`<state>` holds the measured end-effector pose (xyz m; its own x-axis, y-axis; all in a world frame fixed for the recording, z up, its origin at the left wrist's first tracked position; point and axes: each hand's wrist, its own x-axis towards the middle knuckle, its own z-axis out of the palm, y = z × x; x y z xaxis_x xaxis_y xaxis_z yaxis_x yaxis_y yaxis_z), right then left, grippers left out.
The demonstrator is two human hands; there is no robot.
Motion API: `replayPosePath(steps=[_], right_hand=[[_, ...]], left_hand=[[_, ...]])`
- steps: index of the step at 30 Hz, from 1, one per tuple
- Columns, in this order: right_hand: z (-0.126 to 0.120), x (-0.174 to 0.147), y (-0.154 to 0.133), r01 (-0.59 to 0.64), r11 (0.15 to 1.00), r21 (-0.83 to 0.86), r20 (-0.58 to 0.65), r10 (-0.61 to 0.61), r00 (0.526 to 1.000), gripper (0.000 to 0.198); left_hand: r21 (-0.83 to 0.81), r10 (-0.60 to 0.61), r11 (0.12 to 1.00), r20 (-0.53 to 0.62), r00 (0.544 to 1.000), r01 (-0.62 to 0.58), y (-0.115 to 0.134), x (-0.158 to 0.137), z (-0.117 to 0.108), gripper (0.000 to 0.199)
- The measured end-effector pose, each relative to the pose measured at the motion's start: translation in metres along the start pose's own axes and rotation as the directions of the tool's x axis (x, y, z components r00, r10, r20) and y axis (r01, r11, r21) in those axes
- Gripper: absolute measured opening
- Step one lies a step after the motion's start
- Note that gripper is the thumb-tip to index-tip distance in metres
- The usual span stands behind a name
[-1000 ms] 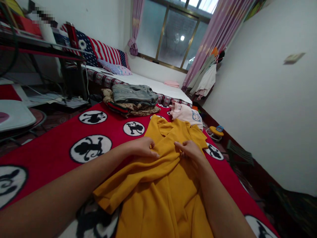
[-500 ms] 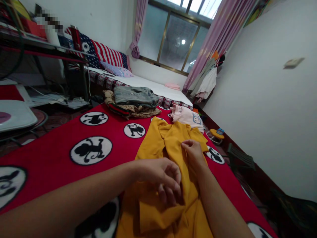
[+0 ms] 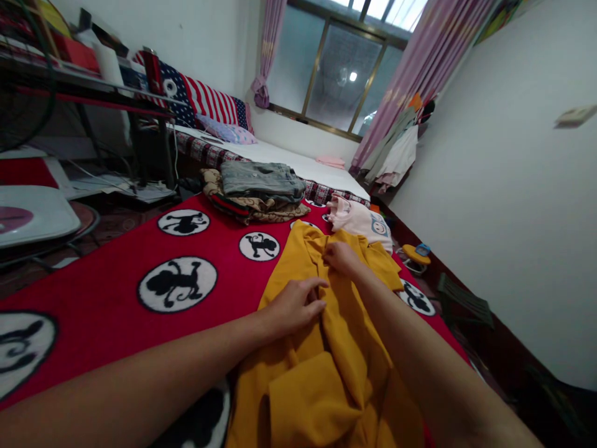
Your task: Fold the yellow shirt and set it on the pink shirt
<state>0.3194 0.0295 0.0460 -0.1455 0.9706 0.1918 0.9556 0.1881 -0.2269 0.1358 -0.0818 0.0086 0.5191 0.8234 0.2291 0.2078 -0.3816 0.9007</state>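
A mustard-yellow garment (image 3: 345, 330) with sleeves lies spread and creased lengthwise in front of me. On its upper part, near the neck end, my right hand (image 3: 344, 257) is closed on a bit of the cloth. My left hand (image 3: 296, 303) rests lower on the same garment, its thumb and forefinger apart; the other fingers are partly hidden. Beyond the neck end lies a pale pink shirt (image 3: 357, 219) with a smiley print. To its left sits a pile of folded clothes, with grey-blue denim (image 3: 261, 179) on top of a brown patterned piece (image 3: 275, 211).
Everything lies on a red blanket (image 3: 233, 280) with black monkey figures in white circles. Behind it stands a white-topped bed (image 3: 289, 155) under a window. A cluttered desk (image 3: 93, 87) is at the left; a yellow stool (image 3: 415, 254) stands by the right wall.
My right hand has moved up and left toward the garment's neck end. My left hand has shifted up and slightly left, its fingers straightening from a curl. The view has turned slightly left.
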Motion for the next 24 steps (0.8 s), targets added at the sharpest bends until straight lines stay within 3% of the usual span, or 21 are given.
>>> replayPosePath(steps=[3,6,9,12,15,18,21,24], right_hand=[[-0.006,0.018,0.001,-0.023,0.993,0.114,-0.198,0.046,0.979,0.014],[-0.006,0.027,-0.002,0.076,0.893,0.444,-0.358,0.099,0.928,0.027],[0.001,0.016,-0.008,0.155,0.758,0.633,-0.276,0.034,0.961,0.044],[0.002,-0.019,-0.011,0.167,0.792,0.588,-0.217,-0.044,0.975,0.037],[-0.009,-0.067,-0.01,0.236,0.872,0.428,-0.205,-0.16,0.966,0.034],[-0.024,-0.111,-0.006,0.295,0.899,0.322,-0.148,-0.26,0.954,0.041],[-0.033,-0.142,0.001,0.297,0.904,0.308,-0.071,-0.289,0.955,0.053],[-0.033,-0.162,0.009,0.318,0.888,0.333,-0.004,-0.336,0.942,0.063]], left_hand=[[-0.175,-0.096,0.982,-0.135,0.986,0.072,-0.013,0.008,-0.002,0.031],[-0.266,-0.13,0.962,-0.28,0.951,0.053,-0.024,0.016,-0.005,0.033],[-0.185,-0.035,0.982,-0.405,0.914,-0.045,-0.033,0.021,-0.009,0.042],[-0.039,0.079,0.994,-0.385,0.92,-0.101,-0.037,0.02,-0.012,0.058],[0.235,0.259,0.952,-0.276,0.925,-0.197,-0.036,0.018,-0.018,0.061],[0.408,0.431,0.826,-0.013,0.902,-0.388,-0.028,0.017,-0.031,0.059],[0.367,0.483,0.75,0.265,0.835,-0.55,-0.011,0.015,-0.043,0.055],[0.233,0.479,0.757,0.437,0.761,-0.61,0.015,0.006,-0.043,0.049]])
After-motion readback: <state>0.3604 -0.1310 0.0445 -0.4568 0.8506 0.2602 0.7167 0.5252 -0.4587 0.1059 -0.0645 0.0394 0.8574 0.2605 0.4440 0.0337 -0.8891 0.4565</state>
